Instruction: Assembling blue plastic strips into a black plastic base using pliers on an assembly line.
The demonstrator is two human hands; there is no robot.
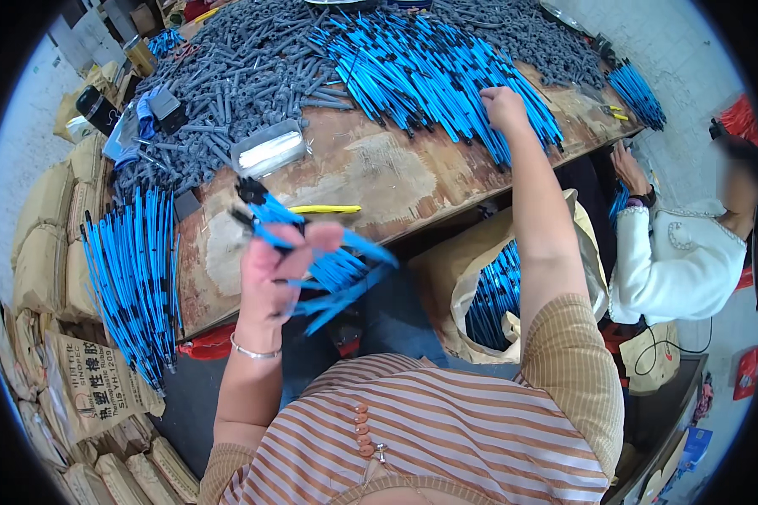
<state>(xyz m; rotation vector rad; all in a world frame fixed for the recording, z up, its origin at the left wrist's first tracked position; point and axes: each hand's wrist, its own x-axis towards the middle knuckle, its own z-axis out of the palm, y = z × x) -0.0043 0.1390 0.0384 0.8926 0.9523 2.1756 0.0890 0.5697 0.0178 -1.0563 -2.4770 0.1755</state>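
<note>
My left hand (280, 268), blurred by motion, is closed around a loose bunch of thin blue rods with black ends (345, 268), which fan out to its right over my lap. On the far side of the table, my right hand (504, 109) has its fingers curled together at the large pile of similar blue rods (421, 80). Whatever its fingertips pinch is hidden. Another stack of blue rods (135, 269) lies across the table's left edge.
Grey plastic parts (219, 93) heap over the back of the wooden table (379, 172). A clear tray (269, 150) and a yellow-handled tool (324, 209) lie nearer. An open paper sack (459, 295) holds more rods by my right leg. A person (682, 244) sits at the right.
</note>
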